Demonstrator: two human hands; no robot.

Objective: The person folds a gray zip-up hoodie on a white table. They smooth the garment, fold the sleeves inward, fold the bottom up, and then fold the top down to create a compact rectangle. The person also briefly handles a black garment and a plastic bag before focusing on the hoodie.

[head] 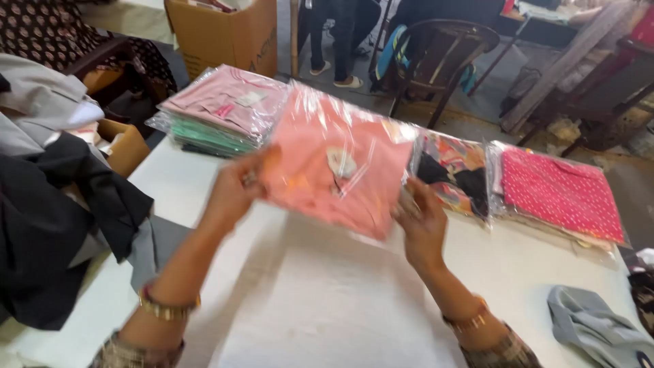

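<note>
Both my hands hold up a clear plastic bag with a folded salmon-pink garment [327,163] inside, lifted above the white table [306,293]. My left hand [235,187] grips its left edge, thumb on top. My right hand [421,218] grips the lower right corner. The bag tilts, its far edge raised. A small tag shows through the plastic near the middle.
A stack of bagged pink and green garments [221,112] lies at the far left. A bagged multicoloured garment [453,170] and a bagged red dotted one [558,194] lie at the right. Black cloth [54,225] hangs left; grey cloth [593,324] lies right. A cardboard box [228,34] and a chair [439,58] stand behind.
</note>
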